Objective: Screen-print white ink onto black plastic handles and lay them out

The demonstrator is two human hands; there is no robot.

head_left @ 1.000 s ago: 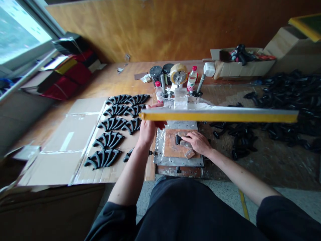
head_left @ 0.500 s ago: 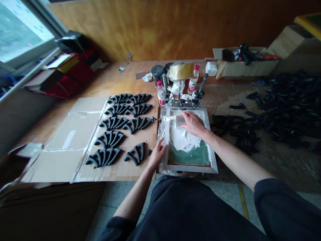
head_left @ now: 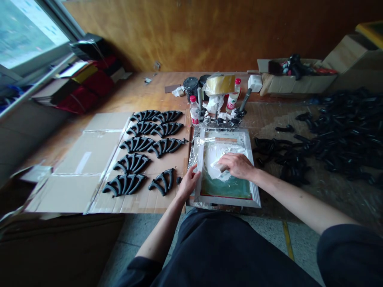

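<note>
A silk-screen printing frame (head_left: 256, 195) with a pale metal rim lies on the bench before me. Thick white ink (head_left: 214, 153) is spread over its mesh, with green mesh (head_left: 224, 188) showing at the near end. My right hand (head_left: 239, 165) is closed around a small flat scraper (head_left: 220, 166), its blade side in the ink near the middle of the screen. My left hand (head_left: 191, 181) rests at the rim's left side, thumb and forefinger apart. A brown strip (head_left: 226, 139) shows at the screen's far end.
Black branched, ribbed parts (head_left: 124, 185) lie in rows on cardboard (head_left: 72, 195) at left. Many loose black parts (head_left: 338, 135) are heaped at right. Behind the frame stand a clamp stand (head_left: 243, 104), red-capped bottles (head_left: 194, 111) and dark tubs (head_left: 190, 85); an open carton (head_left: 299, 85) is farther right.
My right hand has drawn the scraper toward me, from the screen's far end to its middle, uncovering the brown strip. The left hand stays at the left rim.
</note>
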